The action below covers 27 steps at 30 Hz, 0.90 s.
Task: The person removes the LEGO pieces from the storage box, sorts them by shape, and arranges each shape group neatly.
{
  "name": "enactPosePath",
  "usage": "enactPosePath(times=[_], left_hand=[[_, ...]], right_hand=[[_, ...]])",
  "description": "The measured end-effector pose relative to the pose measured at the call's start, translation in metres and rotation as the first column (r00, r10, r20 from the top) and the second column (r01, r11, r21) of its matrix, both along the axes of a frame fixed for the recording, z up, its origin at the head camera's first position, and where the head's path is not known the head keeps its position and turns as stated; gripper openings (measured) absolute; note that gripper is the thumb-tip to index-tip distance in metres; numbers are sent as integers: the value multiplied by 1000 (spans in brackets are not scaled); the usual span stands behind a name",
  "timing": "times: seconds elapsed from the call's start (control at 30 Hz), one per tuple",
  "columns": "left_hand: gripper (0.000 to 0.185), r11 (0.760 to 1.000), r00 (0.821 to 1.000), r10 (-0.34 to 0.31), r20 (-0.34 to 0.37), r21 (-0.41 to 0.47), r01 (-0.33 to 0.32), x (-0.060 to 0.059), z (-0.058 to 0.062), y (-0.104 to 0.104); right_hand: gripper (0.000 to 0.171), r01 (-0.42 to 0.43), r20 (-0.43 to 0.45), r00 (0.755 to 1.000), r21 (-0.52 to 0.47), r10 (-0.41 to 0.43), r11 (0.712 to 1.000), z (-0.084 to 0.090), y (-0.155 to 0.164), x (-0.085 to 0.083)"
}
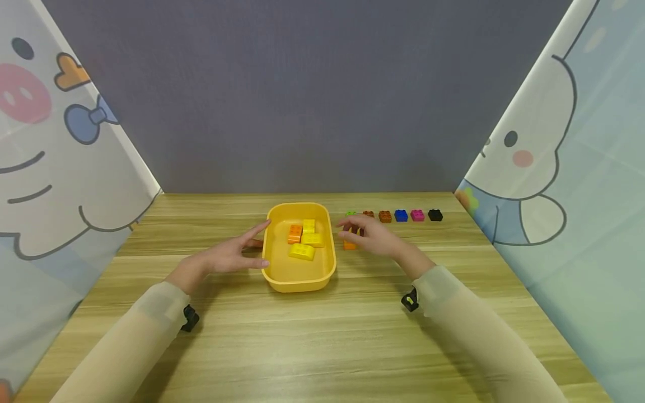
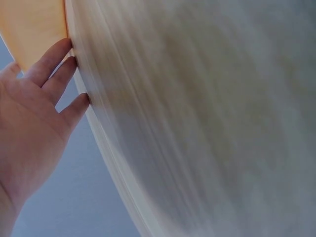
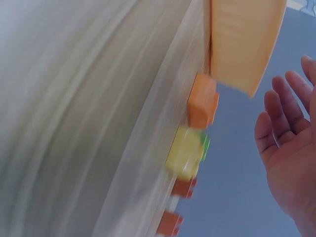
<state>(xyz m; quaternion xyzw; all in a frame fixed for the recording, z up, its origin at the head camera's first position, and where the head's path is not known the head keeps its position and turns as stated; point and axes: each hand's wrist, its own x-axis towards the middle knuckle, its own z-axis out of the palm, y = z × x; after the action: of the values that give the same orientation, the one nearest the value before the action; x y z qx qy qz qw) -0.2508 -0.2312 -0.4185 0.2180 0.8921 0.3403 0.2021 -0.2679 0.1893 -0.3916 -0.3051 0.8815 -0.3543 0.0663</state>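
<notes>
Starting at the left of the head view, we see a wall panel printed with a cartoon animal (image 1: pixel 50 140), and in front of it a wooden desk (image 1: pixel 312 347). Our left hand (image 1: pixel 229 254) hovers low over the desk just left of a yellow tray (image 1: pixel 274 282); its fingers (image 1: pixel 257 228) lie straight and released, gripping nothing. In the left wrist view those fingertips (image 2: pixel 61 49) touch or nearly touch the tray's outer wall (image 2: pixel 34 24); the blur does not let us tell which.

The yellow tray stands at the middle of the desk, between our two hands. Inside it lie an orange brick (image 1: pixel 295 233) and three yellow bricks (image 1: pixel 302 252), close together in the far half.

Just right of the tray, our right hand (image 1: pixel 375 235) hovers above the desk with its fingers (image 1: pixel 347 224) relaxed and spread, holding nothing. Under its fingertips an orange brick (image 1: pixel 349 244) sits on the desk near the tray's right wall. The right wrist view shows this orange brick (image 3: pixel 202 101) just beside the tray (image 3: pixel 244 39), a blurred yellow and green brick (image 3: pixel 186 152) next to it, and the open palm (image 3: pixel 289 158) apart from both.

Farther right, along the far edge of the desk, a row of small bricks runs green (image 1: pixel 350 214), brown (image 1: pixel 368 214), brown (image 1: pixel 385 216), blue (image 1: pixel 401 215), pink (image 1: pixel 417 215) and black (image 1: pixel 435 215). A second cartoon panel (image 1: pixel 554 168) closes the right side.
</notes>
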Motion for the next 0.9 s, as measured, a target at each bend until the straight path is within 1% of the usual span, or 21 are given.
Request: enactPosePath(times=[0.27,0.4,0.47,0.57,0.7,0.9], left_hand=[[110,1000,1000,-3,-6,2,3,0,0,-1],[111,1000,1000,-6,0,7,6,-1,-1,-2],[111,1000,1000,-10,-1,6,10,-1,-1,-3],[111,1000,1000,-12,2,6,12,-2,-2,-3],[110,1000,1000,-7,12,15,7,-1,0,-3],[110,1000,1000,-16,8,17,16,-1,0,-3]], right_hand=[[39,-94,-77,992,20,96,995,4,-39,-1],[40,-136,-115,983,68,143,988,3,-56,-6],[40,-150,-116,980,99,161,984,2,-63,-9],[41,-161,-101,979,142,176,977,0,-73,-15],[41,-173,-65,980,168,186,970,-4,-81,-20],[47,-179,1,983,224,184,958,-5,-88,-24]])
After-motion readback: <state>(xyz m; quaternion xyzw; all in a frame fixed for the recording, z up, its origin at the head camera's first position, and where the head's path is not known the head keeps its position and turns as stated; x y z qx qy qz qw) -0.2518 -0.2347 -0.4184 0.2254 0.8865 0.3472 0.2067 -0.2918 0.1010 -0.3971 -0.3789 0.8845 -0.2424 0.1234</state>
